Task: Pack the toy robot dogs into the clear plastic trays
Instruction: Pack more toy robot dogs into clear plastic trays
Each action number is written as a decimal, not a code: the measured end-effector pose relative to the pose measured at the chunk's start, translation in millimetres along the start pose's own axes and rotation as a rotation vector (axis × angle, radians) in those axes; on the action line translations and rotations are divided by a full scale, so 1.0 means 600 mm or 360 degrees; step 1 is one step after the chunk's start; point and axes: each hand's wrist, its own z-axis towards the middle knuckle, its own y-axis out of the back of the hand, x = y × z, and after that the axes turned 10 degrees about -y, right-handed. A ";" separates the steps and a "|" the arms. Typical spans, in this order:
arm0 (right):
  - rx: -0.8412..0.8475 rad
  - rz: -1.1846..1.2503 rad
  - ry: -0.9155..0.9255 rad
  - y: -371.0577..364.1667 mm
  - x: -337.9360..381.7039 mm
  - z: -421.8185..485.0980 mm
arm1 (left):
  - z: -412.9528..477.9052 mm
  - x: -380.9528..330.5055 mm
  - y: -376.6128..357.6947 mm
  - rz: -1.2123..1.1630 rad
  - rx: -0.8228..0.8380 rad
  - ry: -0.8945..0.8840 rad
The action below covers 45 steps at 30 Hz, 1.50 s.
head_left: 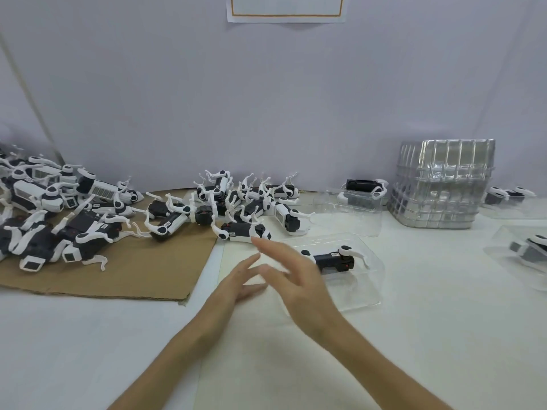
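Several black-and-white toy robot dogs [88, 208] lie heaped on a brown cardboard sheet [142, 267] at the left and middle. One dog [334, 258] lies in a clear plastic tray [364, 294] in front of me. My right hand [296, 279] hovers with fingers spread just left of that tray, holding nothing. My left hand [239, 279] lies partly behind it, fingers straight, over the white table. Another loose dog [245, 232] lies just beyond my fingertips. A further tray [349, 214] behind holds a dog [364, 187].
A tall stack of clear trays [441, 184] stands at the back right. More trays with dogs sit at the far right [529, 250] and behind the stack [509, 193]. A pale wall closes the back, with a framed paper [284, 10] on it.
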 end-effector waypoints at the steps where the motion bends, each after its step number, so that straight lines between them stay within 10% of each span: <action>1: 0.0138 0.0073 -0.0143 -0.018 -0.002 0.002 | 0.001 -0.001 0.002 -0.0052 -0.0151 -0.0009; 9: -0.0354 -0.0128 -0.0643 -0.030 -0.064 0.082 | 0.006 -0.036 0.038 -0.0132 -0.0928 0.0053; 22: -0.1601 -0.0291 -0.0894 0.299 -0.156 0.074 | 0.000 -0.032 0.011 0.0248 -0.0623 0.0006; 33: -0.0879 -0.1035 -0.0291 0.210 -0.151 0.133 | -0.019 0.000 0.006 0.1426 0.0249 -0.0261; 45: -0.0673 -0.2225 -0.0751 0.292 -0.137 0.259 | -0.017 -0.005 0.005 0.1582 0.0365 -0.0215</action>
